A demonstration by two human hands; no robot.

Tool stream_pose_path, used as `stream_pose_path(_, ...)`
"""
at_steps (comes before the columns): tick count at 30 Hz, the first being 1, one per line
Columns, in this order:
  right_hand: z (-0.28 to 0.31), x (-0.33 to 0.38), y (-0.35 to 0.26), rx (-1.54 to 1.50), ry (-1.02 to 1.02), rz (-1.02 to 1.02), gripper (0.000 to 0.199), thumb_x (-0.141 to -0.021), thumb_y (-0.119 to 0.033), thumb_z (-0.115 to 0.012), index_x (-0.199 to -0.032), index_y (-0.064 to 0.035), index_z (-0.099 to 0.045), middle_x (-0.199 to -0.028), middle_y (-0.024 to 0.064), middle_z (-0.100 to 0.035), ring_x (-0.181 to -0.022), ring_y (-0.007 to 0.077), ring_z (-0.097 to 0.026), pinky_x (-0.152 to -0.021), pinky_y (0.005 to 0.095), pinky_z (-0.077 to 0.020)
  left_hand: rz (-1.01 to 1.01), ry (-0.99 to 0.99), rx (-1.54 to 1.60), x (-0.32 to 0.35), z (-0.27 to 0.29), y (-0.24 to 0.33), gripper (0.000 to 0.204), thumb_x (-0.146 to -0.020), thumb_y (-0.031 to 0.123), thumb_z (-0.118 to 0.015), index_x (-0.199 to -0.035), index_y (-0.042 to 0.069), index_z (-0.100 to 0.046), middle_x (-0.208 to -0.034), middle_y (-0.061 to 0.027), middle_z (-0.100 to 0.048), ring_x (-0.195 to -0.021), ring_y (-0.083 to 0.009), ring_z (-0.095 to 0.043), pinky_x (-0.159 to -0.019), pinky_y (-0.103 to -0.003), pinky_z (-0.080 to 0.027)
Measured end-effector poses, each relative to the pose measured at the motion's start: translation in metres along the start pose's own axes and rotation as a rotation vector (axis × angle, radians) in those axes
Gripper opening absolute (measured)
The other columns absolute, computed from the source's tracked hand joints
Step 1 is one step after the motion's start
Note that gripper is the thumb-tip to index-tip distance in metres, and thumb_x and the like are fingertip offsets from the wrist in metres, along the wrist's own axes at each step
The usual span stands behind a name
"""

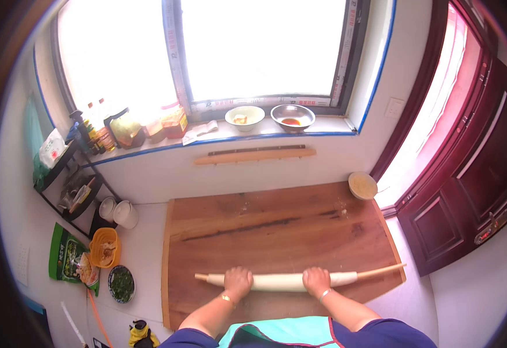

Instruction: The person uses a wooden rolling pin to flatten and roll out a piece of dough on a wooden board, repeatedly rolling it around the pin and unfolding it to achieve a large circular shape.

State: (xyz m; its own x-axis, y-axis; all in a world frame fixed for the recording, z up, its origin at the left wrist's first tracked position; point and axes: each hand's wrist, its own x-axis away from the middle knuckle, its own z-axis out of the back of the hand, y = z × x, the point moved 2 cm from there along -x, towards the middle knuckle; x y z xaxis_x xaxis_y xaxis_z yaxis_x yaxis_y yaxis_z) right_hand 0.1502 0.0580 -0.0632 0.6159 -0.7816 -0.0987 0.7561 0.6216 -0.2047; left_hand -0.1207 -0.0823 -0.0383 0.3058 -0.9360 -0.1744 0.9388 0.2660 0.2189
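Note:
A long sheet of pale dough (278, 282) is wrapped around a thin wooden rolling pin (381, 270), whose bare ends stick out at both sides. It lies across the near part of a large wooden board (265, 226). My left hand (238, 282) is closed over the rolled dough left of its middle. Right of the middle, my right hand (317, 282) grips the same roll from above. The undersides of my fingers are hidden. Some flour marks the board.
At the board's far right corner stands a bowl of pale yellow contents (362, 186). A bowl of chopped greens (121, 284), an orange basket (105, 247) and a green bag (66, 255) are at the left. A cream bowl (245, 118) and a metal bowl (292, 118) sit on the windowsill.

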Motion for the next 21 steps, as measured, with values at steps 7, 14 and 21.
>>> stream_pose_path(7, 0.037, 0.046, -0.031, 0.091, -0.141, -0.034, 0.027, -0.087, -0.026, -0.047, -0.077, -0.01, -0.065, -0.086, 0.0145, -0.064, -0.083, 0.0329, -0.061, -0.072, 0.0487, -0.0467, 0.035, -0.034, -0.164, 0.062, 0.003, 0.026, 0.025, -0.087, 0.027, -0.049, -0.084, 0.01, -0.067, -0.088, -0.0131, -0.064, -0.087, -0.0294, -0.06, -0.074, -0.046, -0.046)
stream_pose_path(14, 0.023, 0.02, -0.101, -0.102, 0.506, 0.193, 0.039, -0.074, -0.023, -0.063, -0.113, -0.0168, -0.062, -0.106, 0.0018, -0.063, -0.111, 0.0236, -0.056, -0.096, 0.0487, -0.0375, -0.141, 0.177, 0.023, 0.034, -0.013, 0.085, 0.045, -0.083, 0.031, -0.058, -0.124, 0.012, -0.055, -0.12, -0.006, -0.055, -0.121, -0.0233, -0.047, -0.104, -0.052, -0.032)
stream_pose_path(21, 0.011, -0.028, -0.066, 0.005, -0.053, 0.156, 0.02, -0.083, -0.031, -0.054, -0.087, -0.0146, -0.064, -0.095, 0.0054, -0.067, -0.09, 0.0253, -0.059, -0.085, 0.0468, -0.04, -0.249, 0.176, 0.009, -0.025, -0.012, 0.064, 0.024, -0.086, 0.026, -0.053, -0.07, 0.012, -0.061, -0.068, -0.0075, -0.063, -0.071, -0.0296, -0.062, -0.063, -0.043, -0.044)
